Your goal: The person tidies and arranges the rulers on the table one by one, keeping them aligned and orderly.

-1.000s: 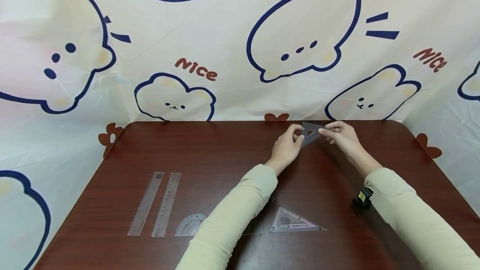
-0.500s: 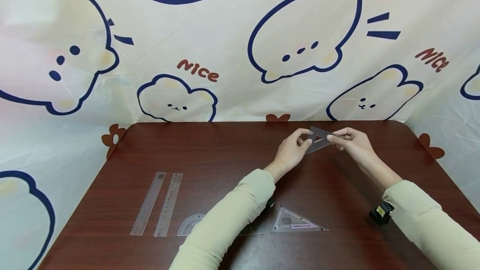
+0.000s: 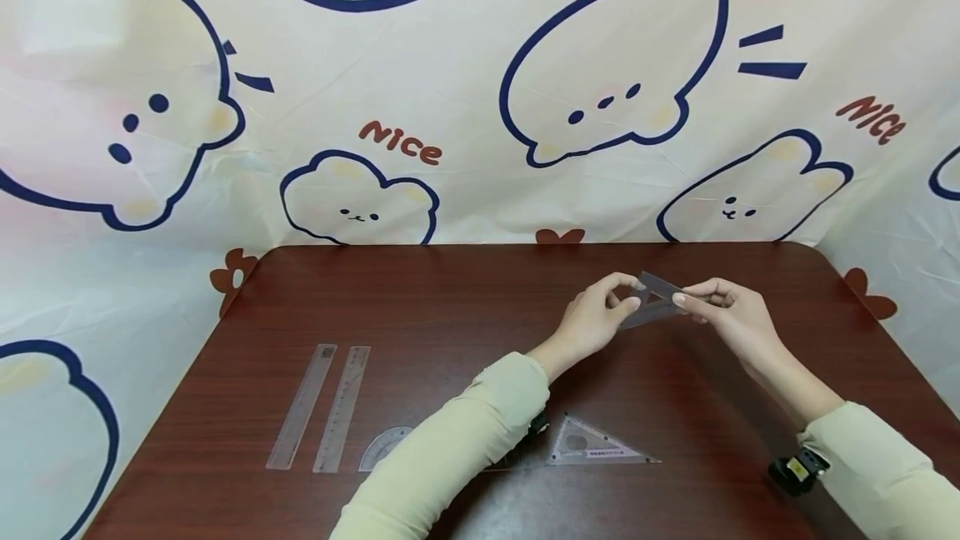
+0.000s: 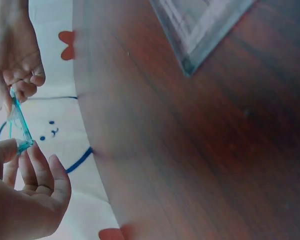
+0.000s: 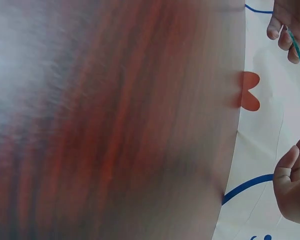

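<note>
A clear set square with a triangular cut-out is held tilted above the far right part of the table, between both hands. My left hand pinches its left end between thumb and fingers. At the other end my right hand pinches it, thumb on the near side. The left wrist view shows the set square edge-on and greenish, with the left hand below and the right hand above. In the right wrist view it is partly cut off at the frame edge.
Two clear rulers, a left one and a right one, lie on the brown table. A protractor lies partly under the left forearm. Another set square lies near the front. A printed cloth hangs behind.
Both hands have come nearer and moved right, bringing the held set square along. It has tilted, so its face now looks narrower in the head view. The things on the table have stayed put.
</note>
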